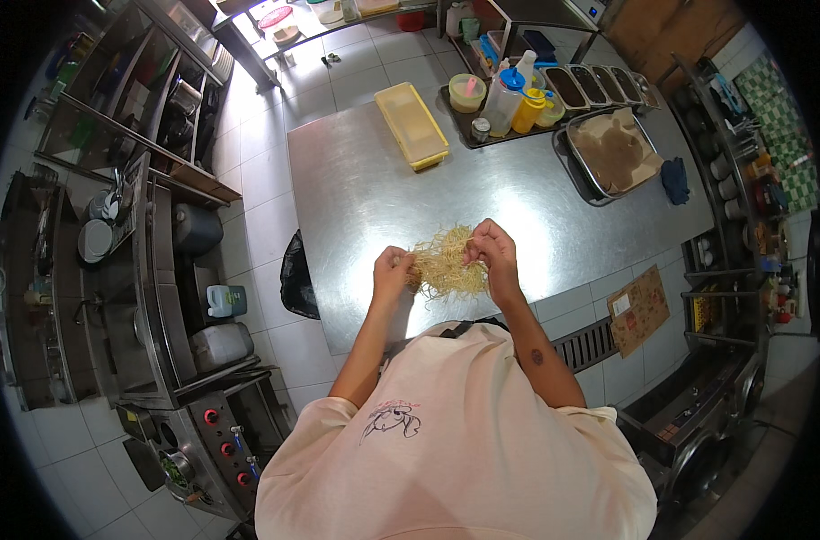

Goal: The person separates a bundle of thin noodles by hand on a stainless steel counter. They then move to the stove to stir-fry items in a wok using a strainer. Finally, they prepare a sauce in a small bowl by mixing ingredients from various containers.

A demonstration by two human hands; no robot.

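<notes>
A loose tangle of thin yellow noodles (pixel 450 266) lies at the near edge of the stainless steel table (pixel 356 202), between my hands. On its left side, my left hand (pixel 393 270) pinches some strands between thumb and fingers. My right hand (pixel 494 253) grips strands at the upper right of the tangle, fingers bent inward. Whether the middle of the tangle rests on the steel or is slightly lifted cannot be told. Farther back on the table sits a rectangular yellow-rimmed container (pixel 413 126) with a lid.
At the back right, a dark tray (pixel 460 125) holds squeeze bottles and tubs beside metal pans (pixel 588 86). A paper-lined tray (pixel 613 152) and a dark blue cloth (pixel 674 181) lie at the right. A stove (pixel 214 445) stands at lower left; flattened cardboard (pixel 639 310) is at right.
</notes>
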